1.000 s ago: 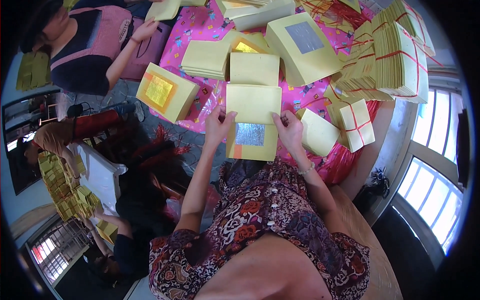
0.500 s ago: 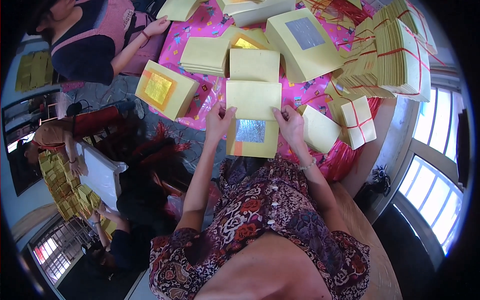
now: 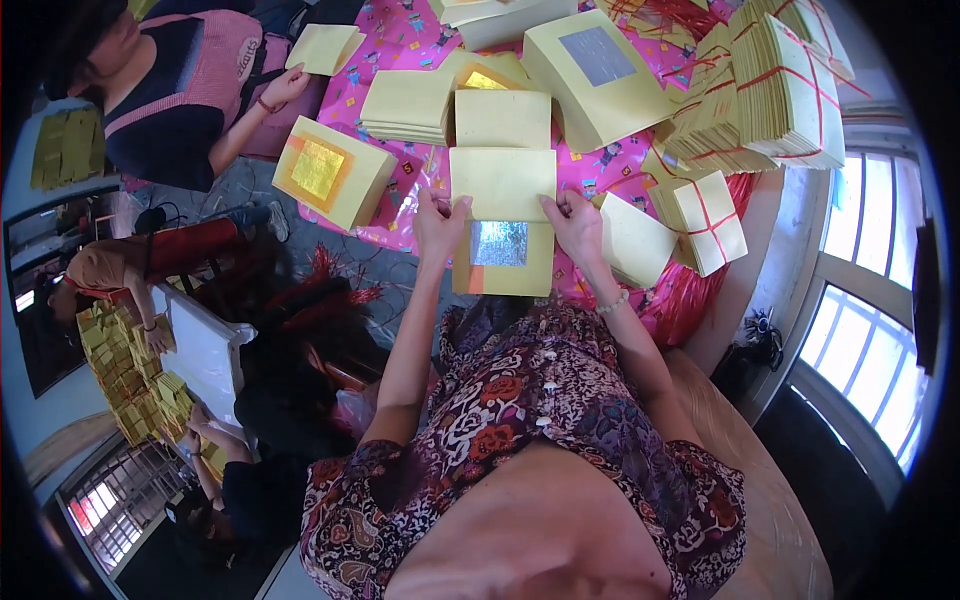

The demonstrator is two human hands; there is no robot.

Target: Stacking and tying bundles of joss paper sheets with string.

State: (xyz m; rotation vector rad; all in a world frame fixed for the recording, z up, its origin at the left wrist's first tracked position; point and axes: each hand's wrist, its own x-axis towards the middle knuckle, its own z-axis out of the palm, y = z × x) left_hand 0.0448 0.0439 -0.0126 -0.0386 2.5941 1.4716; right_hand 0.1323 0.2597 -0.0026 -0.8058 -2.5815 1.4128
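A plain yellow paper sheet (image 3: 503, 182) is pinched at its two lower corners, by my left hand (image 3: 440, 228) on one side and my right hand (image 3: 576, 225) on the other. Both hands have thumb and fingers closed on it. Below its lower edge shows a yellow sheet with a silver foil square (image 3: 500, 246), an orange patch at its left. Just beyond the held sheet lies a stack of plain yellow paper (image 3: 503, 117). Close to the right of my right hand is another pale yellow stack (image 3: 636, 242).
A pink patterned cloth (image 3: 405, 170) covers the table. On it are a gold-foil stack (image 3: 318, 173), a large silver-foil stack (image 3: 600, 100), and bundles tied with red string (image 3: 790, 90). At upper left a person's hand (image 3: 287, 86) holds folded yellow paper (image 3: 325, 50). Others work at lower left.
My hands keep the same grip on the sheet. The whole view has shifted slightly. The person at upper left has drawn the folded yellow paper leftward and nearer to themselves.
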